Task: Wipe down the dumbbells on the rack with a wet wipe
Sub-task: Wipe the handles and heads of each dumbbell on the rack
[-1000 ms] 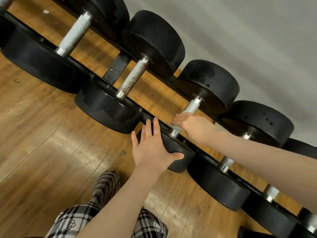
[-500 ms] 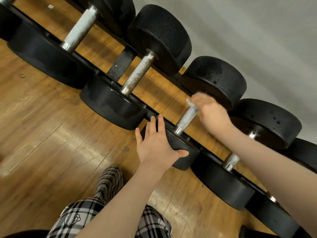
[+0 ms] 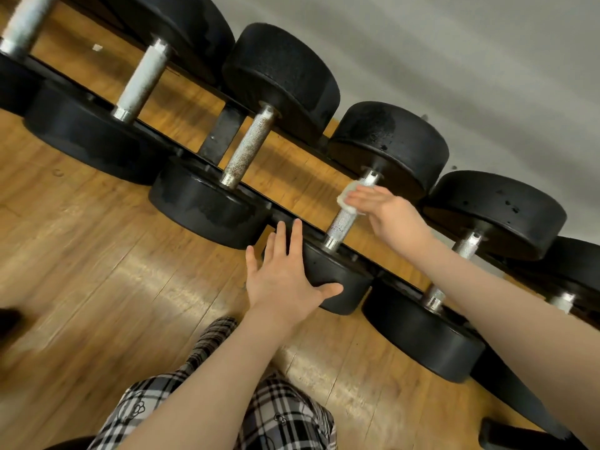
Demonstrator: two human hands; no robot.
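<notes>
Several black dumbbells with silver knurled handles lie across a low black rack (image 3: 224, 134). My left hand (image 3: 285, 277) rests flat with straight fingers on the near head (image 3: 337, 280) of the middle dumbbell. My right hand (image 3: 389, 209) holds a crumpled white wet wipe (image 3: 349, 198) against the upper part of that dumbbell's handle (image 3: 344, 222). The fingers lie over the wipe and most of it is hidden beneath them. The far head (image 3: 389, 144) of this dumbbell sits close to the wall.
Larger dumbbells (image 3: 246, 157) lie to the left and smaller ones (image 3: 454, 274) to the right, close together. The floor (image 3: 97, 271) is wooden boards. A grey wall (image 3: 454, 60) runs right behind the rack. My checked trouser leg (image 3: 266, 414) is at the bottom.
My right hand slid up the handle from its near end to the far end, then came back a little toward the middle. The left hand stayed on the near head.
</notes>
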